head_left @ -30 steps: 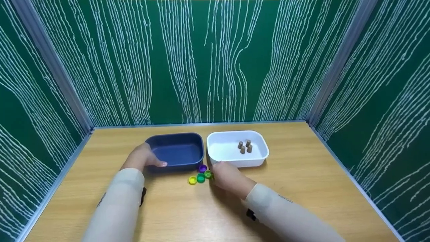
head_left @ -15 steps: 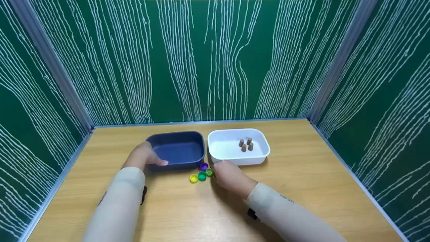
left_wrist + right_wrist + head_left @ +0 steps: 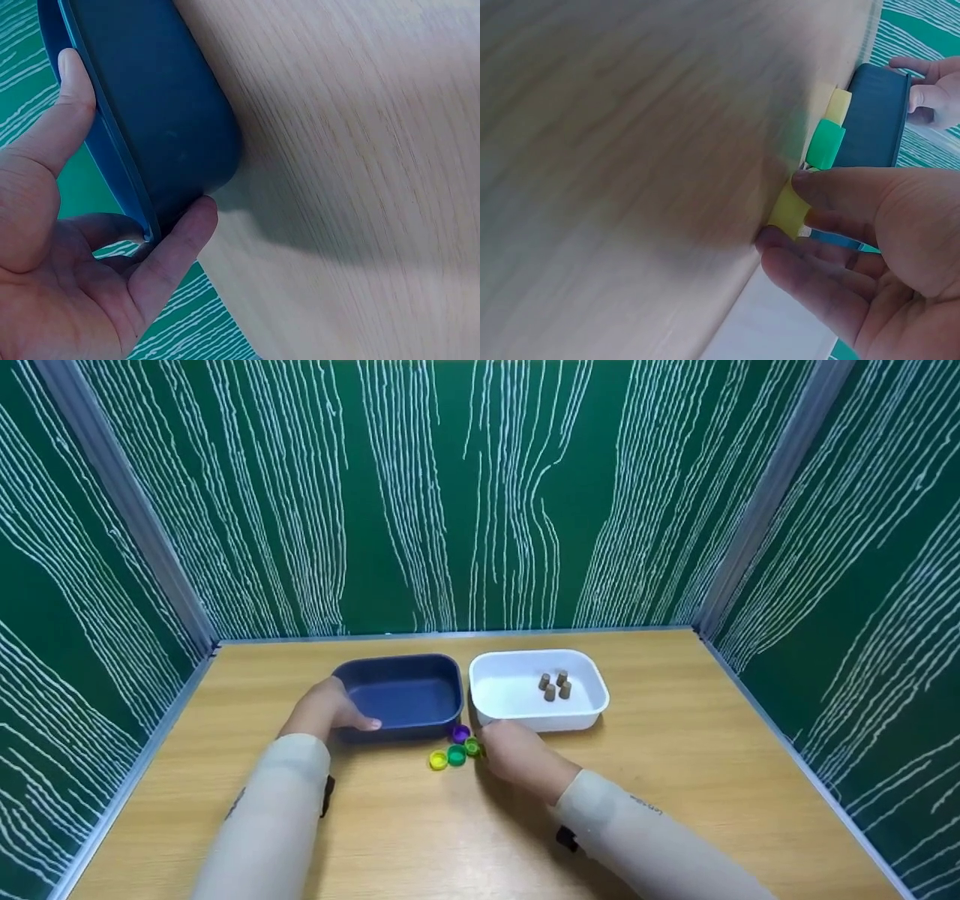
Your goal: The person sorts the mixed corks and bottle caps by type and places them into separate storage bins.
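My left hand (image 3: pixel 322 709) grips the left end of a dark blue rectangular container (image 3: pixel 405 701). In the left wrist view the thumb lies over the rim and the other fingers are at the container's corner (image 3: pixel 217 142). My right hand (image 3: pixel 521 757) is low over the table, in front of the white container (image 3: pixel 502 694). The right wrist view shows its thumb and fingertips pinching a yellow-green bottle cap (image 3: pixel 789 210). Beside it are a green cap (image 3: pixel 457 755), a yellow cap (image 3: pixel 439 760) and a purple cap (image 3: pixel 460 733), close to the blue container's front.
Several brown corks (image 3: pixel 550 692) stand inside the white container, toward its right. The two containers stand side by side on the wooden table (image 3: pixel 420 832). Green panels (image 3: pixel 517 510) with white wavy lines enclose the back and sides.
The head view has shifted slightly. Both hands, the containers and the caps look the same as before.
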`<state>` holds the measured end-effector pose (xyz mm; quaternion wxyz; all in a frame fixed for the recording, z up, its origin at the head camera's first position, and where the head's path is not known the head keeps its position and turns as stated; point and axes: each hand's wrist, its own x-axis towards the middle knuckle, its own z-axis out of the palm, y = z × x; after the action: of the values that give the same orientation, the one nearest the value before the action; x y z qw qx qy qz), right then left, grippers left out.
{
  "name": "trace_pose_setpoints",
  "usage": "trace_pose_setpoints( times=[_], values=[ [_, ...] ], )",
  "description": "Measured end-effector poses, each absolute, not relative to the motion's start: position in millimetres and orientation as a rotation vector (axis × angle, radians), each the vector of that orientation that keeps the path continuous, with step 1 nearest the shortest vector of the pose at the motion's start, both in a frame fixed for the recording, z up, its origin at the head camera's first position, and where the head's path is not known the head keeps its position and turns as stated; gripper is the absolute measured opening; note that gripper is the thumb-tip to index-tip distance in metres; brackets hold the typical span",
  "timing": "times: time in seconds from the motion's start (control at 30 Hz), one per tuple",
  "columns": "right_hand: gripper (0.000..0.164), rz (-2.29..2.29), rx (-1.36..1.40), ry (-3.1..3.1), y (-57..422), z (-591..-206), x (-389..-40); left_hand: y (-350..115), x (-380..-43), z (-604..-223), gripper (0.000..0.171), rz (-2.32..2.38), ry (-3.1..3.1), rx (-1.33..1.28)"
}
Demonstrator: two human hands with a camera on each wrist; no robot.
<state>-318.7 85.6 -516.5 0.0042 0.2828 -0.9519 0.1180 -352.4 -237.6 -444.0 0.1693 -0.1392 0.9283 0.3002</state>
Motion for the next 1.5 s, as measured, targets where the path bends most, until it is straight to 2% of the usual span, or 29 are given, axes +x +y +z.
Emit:
trace_pose_setpoints(
  times=[0.27, 0.57, 1.07, 1.5],
  values=[
    [0.013, 0.431, 0.805, -3.085, 78.5, -504.7, -314.5, -238.1, -350.1, -443.3, 0.121, 0.866, 2.644, -0.412],
    [0.013, 0.398, 0.764, -3.197, 75.9, -477.8, -315.6, -237.8, -348.5, -440.1, 0.119, 0.774, 2.697, -0.330],
    [0.033, 0.586, 0.785, -3.200, 63.0, -410.2, -348.5, -240.2, -347.2, -433.7, 0.120, 0.805, 2.664, -0.347],
    [0.029, 0.675, 0.756, -3.109, 38.9, -398.9, -388.5, -239.4, -345.5, -434.8, 0.123, 0.797, 2.673, -0.344]
  ],
)
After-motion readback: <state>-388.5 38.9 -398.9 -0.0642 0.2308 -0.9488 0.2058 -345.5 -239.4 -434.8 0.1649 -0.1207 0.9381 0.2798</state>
